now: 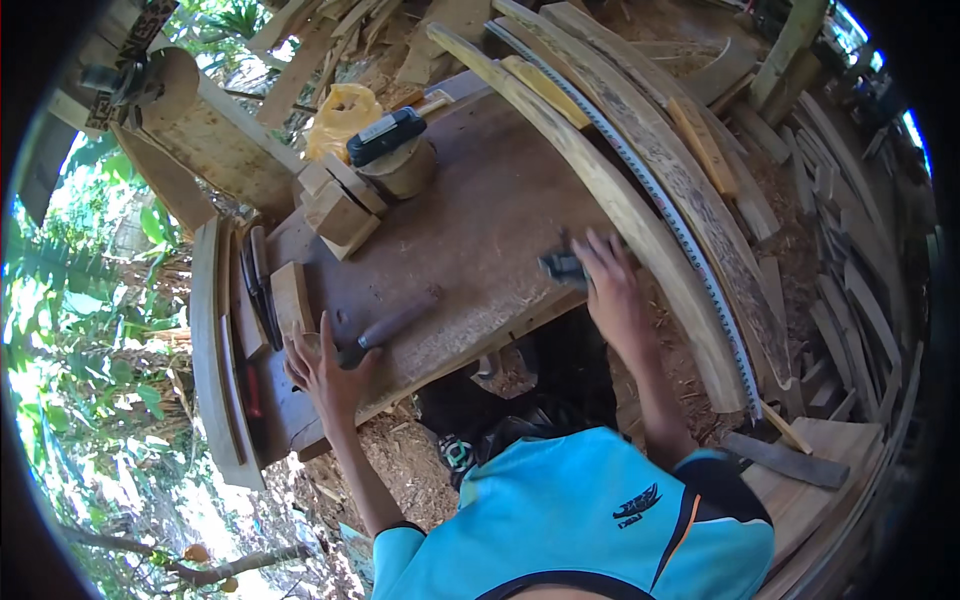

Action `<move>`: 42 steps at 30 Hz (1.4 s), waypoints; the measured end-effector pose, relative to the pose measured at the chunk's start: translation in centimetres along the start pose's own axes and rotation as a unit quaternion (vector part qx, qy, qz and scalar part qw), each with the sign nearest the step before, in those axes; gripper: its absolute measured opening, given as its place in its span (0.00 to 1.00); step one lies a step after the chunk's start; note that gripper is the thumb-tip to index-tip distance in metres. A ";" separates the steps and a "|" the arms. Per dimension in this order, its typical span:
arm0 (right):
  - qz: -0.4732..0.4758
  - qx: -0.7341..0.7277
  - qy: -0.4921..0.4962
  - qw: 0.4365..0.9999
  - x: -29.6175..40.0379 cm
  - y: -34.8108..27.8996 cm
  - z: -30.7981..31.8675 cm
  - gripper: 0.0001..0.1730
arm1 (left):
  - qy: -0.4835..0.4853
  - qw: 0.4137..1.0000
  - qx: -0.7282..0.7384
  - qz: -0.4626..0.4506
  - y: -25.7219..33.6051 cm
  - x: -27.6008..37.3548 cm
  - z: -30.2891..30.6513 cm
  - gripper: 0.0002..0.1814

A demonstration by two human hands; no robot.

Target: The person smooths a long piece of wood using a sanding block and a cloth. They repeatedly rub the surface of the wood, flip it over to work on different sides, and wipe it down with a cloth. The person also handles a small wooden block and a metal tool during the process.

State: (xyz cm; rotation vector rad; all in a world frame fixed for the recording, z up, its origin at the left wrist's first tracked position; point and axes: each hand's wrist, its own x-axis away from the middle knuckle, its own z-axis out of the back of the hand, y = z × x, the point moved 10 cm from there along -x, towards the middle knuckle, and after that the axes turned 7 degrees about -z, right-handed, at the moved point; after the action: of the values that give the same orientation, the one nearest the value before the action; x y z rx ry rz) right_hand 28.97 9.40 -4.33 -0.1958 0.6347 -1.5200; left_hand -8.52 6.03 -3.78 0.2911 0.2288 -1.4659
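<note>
My left hand (326, 375) is spread over the left front of the wooden workbench (480, 202), fingers apart, beside a tool with a round handle (401, 319). A small wood block (291, 300) lies just beyond its fingertips. My right hand (611, 281) is at the bench's right side with its fingers at a small dark object (564, 268); blur hides what it is and whether it is gripped. Long curved wooden pieces (630, 195) lie to the right of this hand, with a measuring tape (675, 225) stretched along them.
Several wood blocks (337, 210), a container with a dark box on top (394, 154) and a yellow plastic bag (341, 112) stand at the back left. A red-handled tool (253, 390) lies at the left edge. Wood offcuts (847, 225) are piled at right; boards (810, 465) lie front right.
</note>
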 end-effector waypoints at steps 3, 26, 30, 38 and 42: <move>-0.099 -0.041 -0.167 0.980 4.0 0.4 0.7 0.23 | 0.048 0.997 0.001 -0.061 0.0 0.3 -0.4 0.39; 0.069 -0.286 -0.228 0.928 4.5 -3.5 -1.5 0.22 | 0.094 0.991 0.032 -0.085 0.2 1.1 -0.1 0.19; 0.151 -0.215 -0.170 0.950 1.2 -5.4 0.6 0.20 | 0.085 0.993 0.010 -0.081 -0.6 1.2 -0.6 0.22; 0.190 -0.028 0.031 0.981 -12.8 -6.9 -8.9 0.24 | 0.077 0.995 0.035 -0.053 0.0 0.1 0.0 0.23; 0.403 -0.191 -0.215 0.869 -4.8 -15.0 -11.5 0.24 | 0.099 0.994 0.026 -0.050 -1.2 1.7 -0.4 0.22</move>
State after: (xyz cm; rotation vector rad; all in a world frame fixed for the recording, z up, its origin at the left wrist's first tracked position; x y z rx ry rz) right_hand 10.60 15.97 -5.08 -0.4884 0.5471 -0.5009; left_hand -9.58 4.50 -4.77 0.4742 0.3689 -1.5435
